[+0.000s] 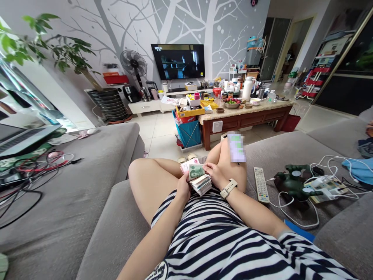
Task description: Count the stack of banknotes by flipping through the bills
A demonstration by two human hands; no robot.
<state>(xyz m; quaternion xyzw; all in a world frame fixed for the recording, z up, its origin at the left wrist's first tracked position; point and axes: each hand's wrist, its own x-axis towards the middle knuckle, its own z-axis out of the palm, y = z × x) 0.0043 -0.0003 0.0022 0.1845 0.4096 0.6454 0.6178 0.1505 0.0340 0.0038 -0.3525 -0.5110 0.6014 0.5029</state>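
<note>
Over my lap, my left hand [183, 186] is closed on banknotes, its thumb along their left edge. A green banknote [196, 172] lies on top, and reddish-pink banknotes [186, 165] fan out behind it. My right hand [215, 175], with a beige watch [229, 189] on the wrist, pinches the green note's upper right corner. Just below the green note, a thick stack of paper slips or notes [202, 186] rests against my striped clothing; what holds it is partly hidden. A phone-like thing with a blurred-out screen [236, 147] lies on my right thigh.
On the sofa to my right are a remote control [261, 184], a dark green figure-like object [294, 184] and white cables. Dark cables [20, 190] and a laptop [26, 138] lie at left. Ahead stands a cluttered coffee table [244, 118] beside a blue bin [189, 132].
</note>
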